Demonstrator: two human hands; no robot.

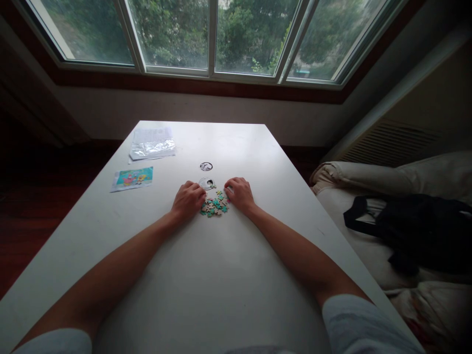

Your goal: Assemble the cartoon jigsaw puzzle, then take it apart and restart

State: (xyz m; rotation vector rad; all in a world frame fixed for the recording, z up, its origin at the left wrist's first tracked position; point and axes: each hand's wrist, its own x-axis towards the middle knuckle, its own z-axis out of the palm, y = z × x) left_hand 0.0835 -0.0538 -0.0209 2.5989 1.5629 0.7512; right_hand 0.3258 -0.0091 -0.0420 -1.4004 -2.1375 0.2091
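Observation:
A small heap of jigsaw puzzle pieces (215, 205), some green and some plain tan, lies loose on the white table (221, 275). At the heap's left edge rests my left hand (189, 199), its fingers curled inward and closed beside the pieces. My right hand (239, 192) is at the upper right edge, fingers bent and closed, with a bit of pink by the fingertips. Whatever either hand may hold is hidden or too small to make out. Just beyond the heap is a clear round ring (206, 184) with a dark spot, and a few pieces lie against it.
A cartoon picture sheet (133, 178) lies at the left, with a clear plastic bag (153, 147) on papers behind it. A round hole (206, 166) is in the tabletop. To the right stands a pale sofa (332, 191) with a black bag (424, 231). Windows (177, 34) face the table.

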